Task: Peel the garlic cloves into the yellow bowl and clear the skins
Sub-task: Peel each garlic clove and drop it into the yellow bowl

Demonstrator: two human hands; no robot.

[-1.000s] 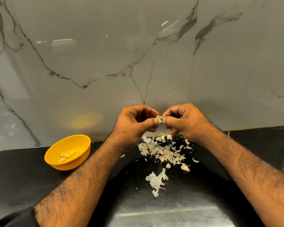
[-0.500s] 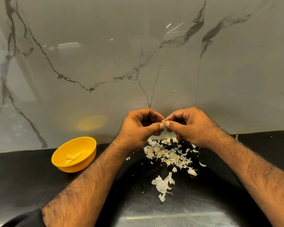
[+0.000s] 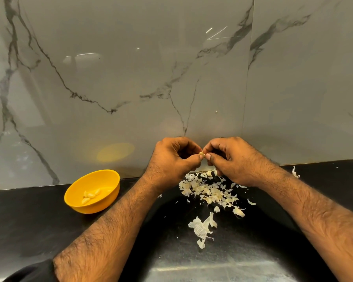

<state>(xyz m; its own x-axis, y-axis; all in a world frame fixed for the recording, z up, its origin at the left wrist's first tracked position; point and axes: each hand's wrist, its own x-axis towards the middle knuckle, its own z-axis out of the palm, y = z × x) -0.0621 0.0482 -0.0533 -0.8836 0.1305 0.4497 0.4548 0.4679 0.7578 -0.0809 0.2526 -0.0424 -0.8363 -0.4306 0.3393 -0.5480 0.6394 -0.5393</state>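
My left hand (image 3: 171,159) and my right hand (image 3: 230,159) meet fingertip to fingertip above the counter, both pinching one small garlic clove (image 3: 201,153); most of the clove is hidden by the fingers. Below the hands lies a scattered pile of pale garlic skins (image 3: 210,193), with a larger papery piece (image 3: 201,228) nearer to me. The yellow bowl (image 3: 110,180) stands to the left on the counter, apart from my left forearm, and holds several peeled cloves (image 3: 91,195).
The black stone counter (image 3: 29,220) runs along a grey marble wall (image 3: 130,78) right behind the hands. A stray skin (image 3: 295,173) lies at the wall's foot to the right.
Both hands stay joined on the clove with only small finger shifts. The camera has drifted, so the bowl and skins sit slightly lower and to the right in view.
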